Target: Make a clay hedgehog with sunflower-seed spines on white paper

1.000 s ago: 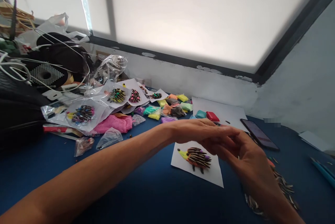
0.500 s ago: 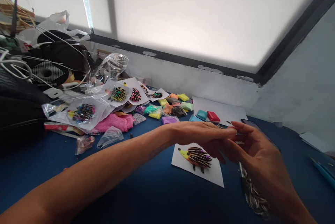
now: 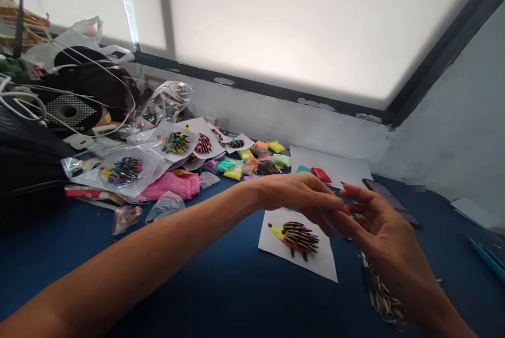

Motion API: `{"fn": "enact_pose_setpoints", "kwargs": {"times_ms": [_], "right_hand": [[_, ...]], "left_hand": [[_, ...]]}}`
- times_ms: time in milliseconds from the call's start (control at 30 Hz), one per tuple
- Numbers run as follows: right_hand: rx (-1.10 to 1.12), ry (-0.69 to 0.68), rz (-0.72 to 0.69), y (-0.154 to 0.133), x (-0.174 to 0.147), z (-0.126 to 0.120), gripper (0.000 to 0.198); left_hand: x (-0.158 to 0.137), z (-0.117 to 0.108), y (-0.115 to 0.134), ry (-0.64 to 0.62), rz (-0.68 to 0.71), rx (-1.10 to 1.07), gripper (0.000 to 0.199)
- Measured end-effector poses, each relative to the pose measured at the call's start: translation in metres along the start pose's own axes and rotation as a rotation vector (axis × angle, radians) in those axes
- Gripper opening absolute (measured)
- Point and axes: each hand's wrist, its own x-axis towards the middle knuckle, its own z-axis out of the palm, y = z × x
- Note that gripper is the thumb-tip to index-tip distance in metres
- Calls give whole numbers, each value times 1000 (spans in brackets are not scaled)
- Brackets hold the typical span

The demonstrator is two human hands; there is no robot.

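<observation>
My left hand (image 3: pixel 300 195) reaches across from the left above the hedgehog card, its fingers pressed together. My right hand (image 3: pixel 384 225) is at its right with fingers spread and curved. The fingertips of both hands meet in the air. Anything between them is hidden or too small to make out. Below them lies a white paper card (image 3: pixel 276 251) with a clay hedgehog (image 3: pixel 300 238), which has a yellow-green face, an orange body, spines of striped sunflower seeds, purple dots and dark feet. A clear bag of sunflower seeds (image 3: pixel 384 298) lies under my right wrist.
Small packets of coloured clay (image 3: pixel 232 169) lie behind my left hand, and a red packet (image 3: pixel 321 175) rests on white paper (image 3: pixel 343 161). Several finished hedgehog cards (image 3: pixel 177 143), a pink cloth (image 3: pixel 171 185) and plastic bags are at left. A phone (image 3: pixel 390 201) lies right.
My left hand has shifted slightly up and left, and my right hand slightly left. Their fingertips still touch. The hedgehog card has not moved.
</observation>
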Motion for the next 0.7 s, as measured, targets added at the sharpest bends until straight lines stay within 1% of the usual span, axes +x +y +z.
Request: {"fn": "enact_pose_setpoints", "kwargs": {"times_ms": [67, 133, 200, 267, 400, 500, 600, 700], "right_hand": [[-20, -16, -20, 0, 1, 0, 74], [-46, -55, -14, -1, 1, 0, 74], [-78, -72, 5, -2, 2, -2, 71], [-119, -43, 13, -2, 4, -5, 67], [-203, 56, 32, -1, 8, -11, 61], [-270, 83, 34, -1, 10, -13, 58], [-324, 86, -38, -1, 10, -12, 50], [-348, 90, -131, 0, 9, -10, 42]], "left_hand": [[0, -7, -3, 31, -7, -15, 26], [1, -11, -6, 102, -10, -5, 19], [1, -14, -8, 185, -10, 70, 13], [2, -13, -9, 231, -26, 220, 9], [3, -4, -6, 200, -65, 608, 10], [3, 7, -4, 181, -98, 863, 10], [3, 15, -3, 146, -160, 1036, 7], [4, 20, -3, 135, -193, 1127, 10]]}}
